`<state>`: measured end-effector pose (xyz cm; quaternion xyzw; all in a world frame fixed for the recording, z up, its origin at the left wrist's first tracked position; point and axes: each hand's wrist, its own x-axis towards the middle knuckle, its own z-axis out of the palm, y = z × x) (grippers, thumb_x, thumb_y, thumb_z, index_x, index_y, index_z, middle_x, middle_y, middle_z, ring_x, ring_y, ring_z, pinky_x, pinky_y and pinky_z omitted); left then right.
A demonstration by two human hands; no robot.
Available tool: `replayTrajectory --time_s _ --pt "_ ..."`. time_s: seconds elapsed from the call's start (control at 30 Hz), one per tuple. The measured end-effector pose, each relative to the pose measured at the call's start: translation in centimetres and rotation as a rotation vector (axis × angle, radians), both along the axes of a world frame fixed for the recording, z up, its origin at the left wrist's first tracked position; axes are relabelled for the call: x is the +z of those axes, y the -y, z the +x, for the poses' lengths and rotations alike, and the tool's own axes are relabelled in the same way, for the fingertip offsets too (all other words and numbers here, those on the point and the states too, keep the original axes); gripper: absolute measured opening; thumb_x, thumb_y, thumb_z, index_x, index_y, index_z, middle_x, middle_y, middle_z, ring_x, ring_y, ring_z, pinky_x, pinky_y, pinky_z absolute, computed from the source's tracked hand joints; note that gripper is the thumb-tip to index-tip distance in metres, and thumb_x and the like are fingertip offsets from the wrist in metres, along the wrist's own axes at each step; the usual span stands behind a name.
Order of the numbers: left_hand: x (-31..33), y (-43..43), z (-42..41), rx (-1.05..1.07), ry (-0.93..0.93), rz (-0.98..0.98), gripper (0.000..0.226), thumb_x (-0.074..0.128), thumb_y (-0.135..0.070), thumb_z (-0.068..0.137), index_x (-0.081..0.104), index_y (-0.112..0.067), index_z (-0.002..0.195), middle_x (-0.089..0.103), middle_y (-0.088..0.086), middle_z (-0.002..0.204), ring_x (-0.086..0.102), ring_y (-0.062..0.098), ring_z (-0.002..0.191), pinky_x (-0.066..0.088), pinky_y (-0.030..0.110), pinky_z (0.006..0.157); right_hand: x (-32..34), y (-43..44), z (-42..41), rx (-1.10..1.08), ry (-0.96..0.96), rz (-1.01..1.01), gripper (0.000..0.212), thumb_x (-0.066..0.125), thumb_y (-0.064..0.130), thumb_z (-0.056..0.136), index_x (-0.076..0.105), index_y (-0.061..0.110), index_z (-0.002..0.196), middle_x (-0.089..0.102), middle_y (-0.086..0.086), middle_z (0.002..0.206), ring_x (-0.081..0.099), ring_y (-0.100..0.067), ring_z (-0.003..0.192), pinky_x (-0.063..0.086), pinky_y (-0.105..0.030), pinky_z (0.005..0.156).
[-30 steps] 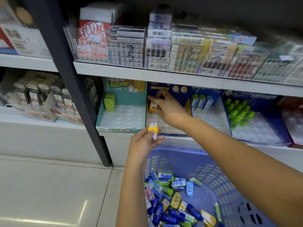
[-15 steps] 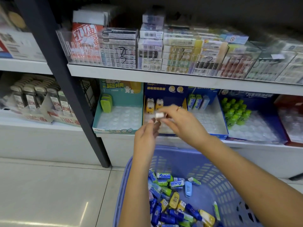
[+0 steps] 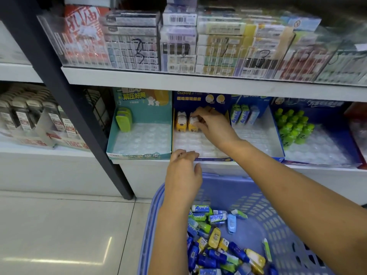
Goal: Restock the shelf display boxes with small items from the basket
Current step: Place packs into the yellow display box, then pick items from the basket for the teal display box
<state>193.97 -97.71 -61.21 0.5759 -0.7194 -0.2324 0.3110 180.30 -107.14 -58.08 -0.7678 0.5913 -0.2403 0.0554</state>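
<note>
A blue basket in front of me holds several small blue, green and yellow items. On the lower shelf stands a dark blue display box with a bubbled white tray. At its back left stands a yellow and white item. My right hand reaches into this box, and its fingertips pinch a second yellow item right beside the first. My left hand hovers at the box's front edge above the basket, fingers loosely curled and holding nothing.
Left of it is a teal display box with green items. To the right, a blue box holds blue-green packs, then one with green bottles. The upper shelf overhangs. A black post stands left.
My left hand passed a yellow item to my right hand and is now empty. My right hand carried it back into the dark blue box. The view has moved closer to the shelf.
</note>
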Motion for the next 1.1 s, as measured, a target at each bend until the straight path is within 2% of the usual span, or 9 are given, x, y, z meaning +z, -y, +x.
replayTrajectory --time_s 0.3,0.4,0.5,0.6,0.67,0.77,0.83,0.93,1.1 --pt "0.2 0.2 -0.2 0.011 -0.005 -0.025 0.034 0.054 -0.016 0.092 0.06 -0.011 0.125 0.057 0.009 0.122 0.04 0.014 0.127 0.03 0.017 0.097 0.8 0.6 0.4 -0.033 -0.072 0.014 0.022 0.055 0.011 0.089 0.061 0.004 0.109 0.048 -0.017 0.119 0.053 -0.032 0.102 0.044 -0.032 0.08" --pt "0.4 0.0 -0.2 -0.02 -0.005 -0.06 0.032 0.055 -0.014 0.092 0.062 -0.008 0.122 0.06 0.008 0.122 0.044 0.017 0.124 0.033 0.02 0.097 2.3 1.1 0.6 -0.096 -0.094 0.197 0.028 0.049 0.016 0.093 0.055 0.008 0.119 0.049 -0.016 0.124 0.051 -0.032 0.111 0.042 -0.03 0.081" --pt "0.7 -1.2 -0.2 0.002 -0.118 -0.165 0.026 0.055 -0.016 0.093 0.065 -0.011 0.116 0.065 0.002 0.115 0.055 0.015 0.109 0.037 0.017 0.09 3.2 -0.7 0.6 -0.09 -0.197 0.263 0.045 0.048 0.018 0.095 0.042 0.019 0.139 0.038 -0.015 0.139 0.046 -0.033 0.12 0.042 -0.031 0.094" --pt "0.3 -2.2 -0.4 0.01 -0.204 -0.132 0.014 0.056 -0.02 0.092 0.067 -0.017 0.102 0.067 -0.007 0.089 0.06 0.006 0.079 0.044 0.016 0.07 1.9 -6.1 -0.7 -0.037 -0.02 0.087 0.046 0.056 0.019 0.091 0.044 0.015 0.136 0.045 -0.013 0.124 0.054 -0.02 0.09 0.046 -0.033 0.086" --pt "-0.8 -2.4 -0.5 -0.028 -0.139 -0.003 0.01 0.057 -0.021 0.091 0.067 -0.018 0.094 0.067 -0.006 0.078 0.059 0.008 0.069 0.046 0.02 0.066 -0.5 -10.3 -1.8 -0.015 0.124 0.006 0.032 0.059 0.021 0.089 0.053 0.015 0.119 0.052 -0.004 0.103 0.043 -0.003 0.065 0.042 -0.03 0.072" --pt "-4.0 -2.5 -1.1 -0.121 0.129 0.321 0.012 0.057 -0.017 0.089 0.067 -0.011 0.089 0.071 0.01 0.088 0.065 0.025 0.084 0.049 0.034 0.075 -6.1 -14.3 -3.0 -0.011 0.058 0.211 0.023 0.058 0.028 0.089 0.057 0.017 0.108 0.06 -0.001 0.091 0.056 -0.013 0.077 0.046 -0.033 0.073" --pt "-6.7 -3.2 -1.5 -0.166 0.235 0.487 0.014 0.056 -0.016 0.089 0.067 -0.009 0.091 0.07 0.015 0.095 0.064 0.027 0.092 0.048 0.035 0.078 -10.0 -15.2 -3.6 -0.04 -0.057 0.483 0.028 0.058 0.026 0.089 0.058 0.014 0.115 0.063 -0.008 0.106 0.057 -0.024 0.102 0.044 -0.033 0.086" --pt "-10.9 -4.6 -1.9 -0.172 0.283 0.587 0.026 0.054 -0.012 0.089 0.064 -0.012 0.113 0.066 0.012 0.114 0.061 0.027 0.105 0.046 0.031 0.084 -15.2 -16.1 -4.7 -0.097 -0.11 0.684 0.038 0.056 0.018 0.089 0.054 0.013 0.127 0.054 -0.013 0.126 0.051 -0.027 0.118 0.038 -0.031 0.097" --pt "-15.7 -5.7 -3.3 -0.143 0.251 0.635 0.049 0.047 0.0 0.088 0.052 -0.019 0.134 0.055 0.008 0.134 0.057 0.028 0.114 0.048 0.034 0.089 -20.6 -17.6 -5.8 -0.151 -0.076 0.751 0.052 0.049 0.005 0.088 0.043 0.015 0.139 0.043 -0.009 0.137 0.045 -0.026 0.125 0.032 -0.026 0.101"
